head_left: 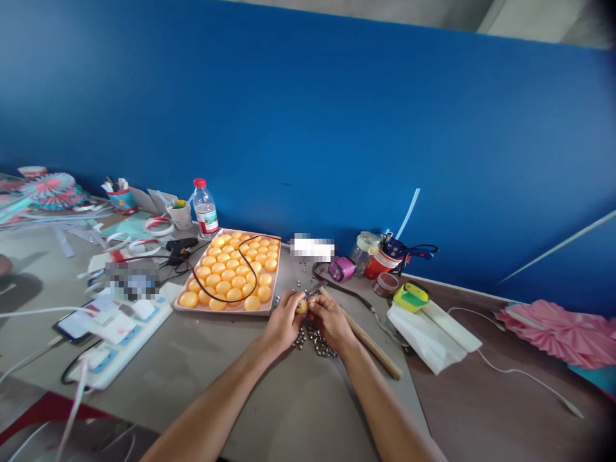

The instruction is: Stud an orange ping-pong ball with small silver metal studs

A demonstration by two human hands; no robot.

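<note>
My left hand is closed around a small orange ball, which carries what look like small shiny bits. From the other side, the fingers of my right hand are pinched at the ball; what they hold is too small to make out. Under and between my hands lie many small shiny metal beads in a loose pile. To the left, a shallow tray holds rows of similar orange balls. A dark cord curls over them. Beside my right hand lies a wooden stick.
A water bottle stands behind the tray. Left are a power strip, a phone and a glue gun. Right are a purple roll, a jar, a red cup, a yellow-green item and white sheets.
</note>
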